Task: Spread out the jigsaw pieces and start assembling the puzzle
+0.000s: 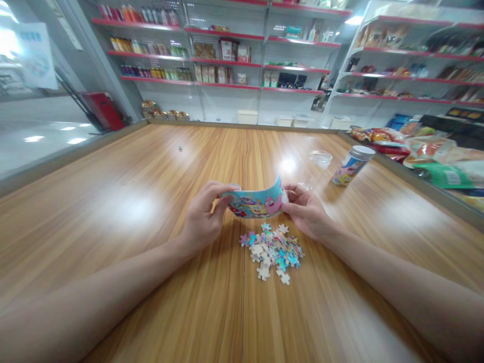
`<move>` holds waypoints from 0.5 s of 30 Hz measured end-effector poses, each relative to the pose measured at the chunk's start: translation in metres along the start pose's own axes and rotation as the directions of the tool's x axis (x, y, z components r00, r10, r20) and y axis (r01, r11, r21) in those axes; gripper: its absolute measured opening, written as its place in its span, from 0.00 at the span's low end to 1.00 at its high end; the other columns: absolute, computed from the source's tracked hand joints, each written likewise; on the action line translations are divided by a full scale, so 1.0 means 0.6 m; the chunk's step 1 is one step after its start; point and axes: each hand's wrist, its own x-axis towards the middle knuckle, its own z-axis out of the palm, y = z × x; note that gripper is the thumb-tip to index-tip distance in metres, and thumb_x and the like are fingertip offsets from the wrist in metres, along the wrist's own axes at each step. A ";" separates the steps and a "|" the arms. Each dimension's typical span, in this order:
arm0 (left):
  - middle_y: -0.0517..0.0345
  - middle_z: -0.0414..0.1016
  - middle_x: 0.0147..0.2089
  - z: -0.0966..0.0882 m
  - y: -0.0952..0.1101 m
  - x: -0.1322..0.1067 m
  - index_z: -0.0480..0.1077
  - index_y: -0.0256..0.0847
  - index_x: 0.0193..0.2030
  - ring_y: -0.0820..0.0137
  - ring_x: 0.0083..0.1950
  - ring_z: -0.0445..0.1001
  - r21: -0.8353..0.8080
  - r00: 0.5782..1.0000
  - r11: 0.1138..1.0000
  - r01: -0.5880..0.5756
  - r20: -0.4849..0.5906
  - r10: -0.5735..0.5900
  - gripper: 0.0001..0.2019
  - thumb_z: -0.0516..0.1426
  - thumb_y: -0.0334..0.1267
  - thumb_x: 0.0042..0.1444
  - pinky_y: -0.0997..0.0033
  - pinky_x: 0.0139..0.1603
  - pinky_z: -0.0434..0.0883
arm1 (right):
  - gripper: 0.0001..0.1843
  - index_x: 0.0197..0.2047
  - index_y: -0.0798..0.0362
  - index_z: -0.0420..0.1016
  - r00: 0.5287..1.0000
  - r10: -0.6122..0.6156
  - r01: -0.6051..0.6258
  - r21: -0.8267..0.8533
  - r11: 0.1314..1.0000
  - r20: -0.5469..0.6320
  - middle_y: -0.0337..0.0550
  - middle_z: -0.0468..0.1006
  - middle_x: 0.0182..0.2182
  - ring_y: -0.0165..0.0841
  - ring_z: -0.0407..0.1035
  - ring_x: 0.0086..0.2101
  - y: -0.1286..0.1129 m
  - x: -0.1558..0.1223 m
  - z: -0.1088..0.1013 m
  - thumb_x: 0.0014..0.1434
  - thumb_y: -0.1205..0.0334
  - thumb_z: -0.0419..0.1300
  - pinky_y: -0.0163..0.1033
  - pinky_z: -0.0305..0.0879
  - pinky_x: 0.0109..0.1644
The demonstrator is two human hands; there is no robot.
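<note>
Left hand: your left hand [202, 217] pinches the left end of a curved, glossy printed sheet [257, 201] with a turquoise edge and cartoon figures, thumb above and fingers closed behind it.
Right hand: your right hand [306, 212] grips the sheet's right end the same way, fingers closed on its edge.
Printed sheet: it hangs between your two hands just above the surface, bowed so that its middle sags and its ends rise.
Below the hands: a loose heap of small cardboard puzzle pieces [272, 252], some face up in pink and blue and some showing pale backs, lies on the surface just in front of the sheet, nearer to you.
Surface: a wide, shiny table of wood-grain planks [132, 201] with a seam running down its middle.
Beyond your right hand: a round, clear plastic lid [320, 159] sits on the surface, and just to its right is a cartoon-printed cylindrical tub with a white cap [351, 165].
Right edge: bright snack packets [416, 146] are piled past the rim of the surface.
Background: white shop shelves with red edges [227, 60] hold bottles and boxes.
</note>
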 end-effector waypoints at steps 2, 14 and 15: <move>0.54 0.73 0.44 0.000 -0.002 0.000 0.74 0.44 0.53 0.70 0.44 0.73 0.030 0.999 0.999 0.040 -0.016 -0.039 0.11 0.55 0.33 0.67 0.70 0.44 0.73 | 0.17 0.40 0.50 0.76 1.000 -0.024 0.024 -0.045 0.999 0.012 0.38 0.82 0.37 0.31 0.75 0.38 0.004 0.000 0.000 0.48 0.63 0.75 0.40 0.72 0.48; 0.47 0.81 0.46 0.014 -0.030 0.004 0.71 0.35 0.50 0.63 0.44 0.81 -0.269 0.815 0.777 0.569 0.315 -0.487 0.21 0.65 0.47 0.57 0.57 0.52 0.79 | 0.15 0.42 0.53 0.84 0.984 -0.118 0.008 -0.629 0.777 -0.133 0.44 0.85 0.40 0.44 0.78 0.40 0.005 -0.001 -0.009 0.53 0.56 0.72 0.48 0.74 0.48; 0.47 0.81 0.46 0.015 -0.030 0.004 0.72 0.35 0.49 0.63 0.44 0.82 -0.275 0.813 0.771 0.574 0.307 -0.496 0.20 0.65 0.47 0.57 0.57 0.53 0.79 | 0.14 0.42 0.52 0.85 0.984 -0.117 0.009 -0.623 0.782 -0.133 0.44 0.85 0.40 0.44 0.78 0.41 0.005 -0.001 -0.010 0.54 0.55 0.71 0.49 0.74 0.49</move>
